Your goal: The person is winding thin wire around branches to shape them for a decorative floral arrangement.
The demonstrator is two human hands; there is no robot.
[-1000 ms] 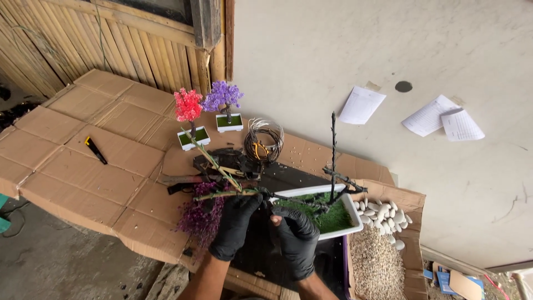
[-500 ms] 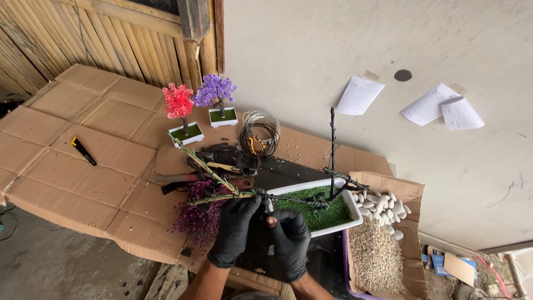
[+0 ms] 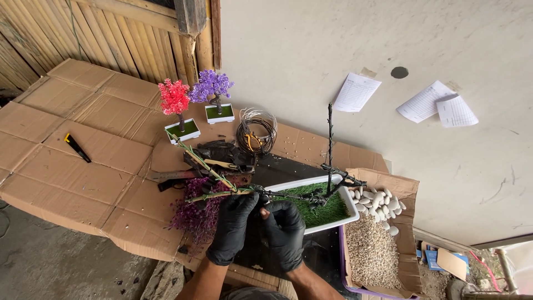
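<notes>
Both gloved hands [image 3: 261, 225] grip the wire branch [image 3: 277, 194] above them

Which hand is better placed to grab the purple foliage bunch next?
Left, probably. The left hand grips the wire branch right beside the purple foliage bunch. The right hand sits farther away, toward the white planter.

The tray [image 3: 343, 221] lies right of both hands; the wire coil [image 3: 256, 131] behind; the pebble box [image 3: 388, 244] further right.
</notes>
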